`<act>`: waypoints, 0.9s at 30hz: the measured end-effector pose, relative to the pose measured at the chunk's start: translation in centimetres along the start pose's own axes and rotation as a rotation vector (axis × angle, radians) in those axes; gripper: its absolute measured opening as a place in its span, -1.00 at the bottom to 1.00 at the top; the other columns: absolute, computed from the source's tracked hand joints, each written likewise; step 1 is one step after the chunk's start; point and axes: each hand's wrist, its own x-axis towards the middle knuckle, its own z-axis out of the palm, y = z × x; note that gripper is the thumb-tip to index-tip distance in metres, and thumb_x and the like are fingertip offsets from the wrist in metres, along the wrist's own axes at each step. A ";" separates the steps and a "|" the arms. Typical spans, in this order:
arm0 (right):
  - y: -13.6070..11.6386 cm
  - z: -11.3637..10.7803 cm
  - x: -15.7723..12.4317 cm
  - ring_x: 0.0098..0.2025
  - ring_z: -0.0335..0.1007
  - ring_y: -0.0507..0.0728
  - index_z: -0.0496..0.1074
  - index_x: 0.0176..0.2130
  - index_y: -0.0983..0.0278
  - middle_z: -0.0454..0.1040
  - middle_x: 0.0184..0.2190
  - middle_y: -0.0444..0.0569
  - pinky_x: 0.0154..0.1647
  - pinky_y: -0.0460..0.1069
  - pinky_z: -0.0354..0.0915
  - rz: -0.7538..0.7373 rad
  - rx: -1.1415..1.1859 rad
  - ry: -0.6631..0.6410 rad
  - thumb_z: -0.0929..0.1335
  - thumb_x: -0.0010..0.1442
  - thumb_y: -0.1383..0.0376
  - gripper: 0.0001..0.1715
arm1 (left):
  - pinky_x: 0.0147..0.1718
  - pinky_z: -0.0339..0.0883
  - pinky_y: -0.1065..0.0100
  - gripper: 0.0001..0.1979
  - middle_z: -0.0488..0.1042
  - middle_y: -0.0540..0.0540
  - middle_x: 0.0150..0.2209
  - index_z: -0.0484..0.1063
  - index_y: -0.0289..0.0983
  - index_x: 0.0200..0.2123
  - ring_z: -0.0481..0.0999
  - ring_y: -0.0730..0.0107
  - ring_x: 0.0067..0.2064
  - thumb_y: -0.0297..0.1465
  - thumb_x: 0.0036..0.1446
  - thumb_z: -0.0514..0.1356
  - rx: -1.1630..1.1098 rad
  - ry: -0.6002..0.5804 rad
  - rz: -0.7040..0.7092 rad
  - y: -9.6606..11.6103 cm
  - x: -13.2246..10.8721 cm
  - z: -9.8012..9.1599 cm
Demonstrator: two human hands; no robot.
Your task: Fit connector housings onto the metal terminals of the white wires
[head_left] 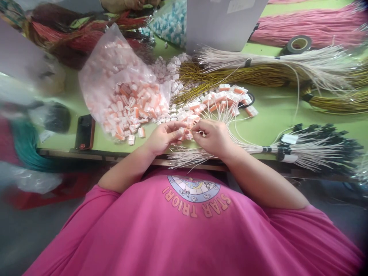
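Observation:
My left hand (166, 137) is closed in a pinch on a small white-and-orange connector housing (184, 133) near the table's front edge. Close beside it, my right hand (212, 137) pinches the end of a thin white wire; its fingertips almost touch the housing. A bundle of white wires (247, 147) runs under my right hand, tied with black tape, with loose ends (186, 157) at the front edge. Beyond my hands lies a heap of white-and-orange connectors (221, 97), some with white wires in them. A clear bag (115, 73) spills more connectors (135, 109).
A phone (85, 132) lies at the left. Yellow-green wires (253, 75), white wires (276, 57), pink wires (310, 27) and a tape roll (299, 45) lie at the back right. Black connectors (333, 147) end the bundle at right. Another person's hand (123, 4) shows at the top.

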 end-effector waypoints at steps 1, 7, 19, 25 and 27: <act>0.0 0.0 0.0 -0.47 0.26 0.04 0.36 -0.53 0.27 0.39 -0.54 -0.06 -0.41 -0.02 0.15 0.004 -0.013 -0.004 0.26 0.03 0.37 -0.85 | -0.50 0.34 0.44 -0.68 0.48 -0.04 -0.42 0.47 -0.30 -0.18 0.43 0.53 -0.46 -0.31 -0.03 0.32 0.007 0.013 0.003 0.0 0.0 0.0; 0.1 -0.1 0.0 -0.44 0.29 0.05 0.39 -0.50 0.28 0.44 -0.50 -0.02 -0.40 -0.01 0.15 0.008 -0.054 -0.061 0.25 0.03 0.38 -0.85 | -0.55 0.33 0.45 -0.63 0.49 -0.05 -0.48 0.50 -0.29 -0.12 0.43 0.51 -0.49 -0.29 -0.02 0.32 0.159 0.088 0.057 -0.2 -0.3 0.0; 0.0 0.0 0.2 -0.46 0.28 0.02 0.41 -0.49 0.27 0.45 -0.51 -0.07 -0.39 -0.03 0.17 0.016 0.057 -0.087 0.27 0.02 0.37 -0.86 | -0.43 0.40 0.41 -0.63 0.54 -0.08 -0.41 0.52 -0.28 -0.14 0.49 0.47 -0.42 -0.24 -0.02 0.32 0.265 0.085 0.091 -0.5 -0.4 0.4; 0.1 0.6 0.1 -0.46 0.26 0.03 0.42 -0.48 0.29 0.42 -0.53 -0.06 -0.40 -0.03 0.16 0.055 0.029 -0.089 0.29 0.03 0.34 -0.87 | -0.39 0.42 0.39 -0.68 0.55 -0.10 -0.37 0.52 -0.32 -0.19 0.48 0.48 -0.43 -0.28 -0.01 0.32 0.313 0.079 0.170 -0.6 -0.2 1.3; -0.1 0.4 0.1 -0.45 0.27 0.04 0.44 -0.46 0.29 0.43 -0.52 -0.05 -0.39 -0.02 0.17 0.057 0.032 -0.098 0.29 0.05 0.35 -0.86 | -0.38 0.41 0.38 -0.71 0.54 -0.11 -0.36 0.51 -0.31 -0.17 0.48 0.47 -0.42 -0.30 0.05 0.27 0.421 0.066 0.213 -0.4 -0.4 1.4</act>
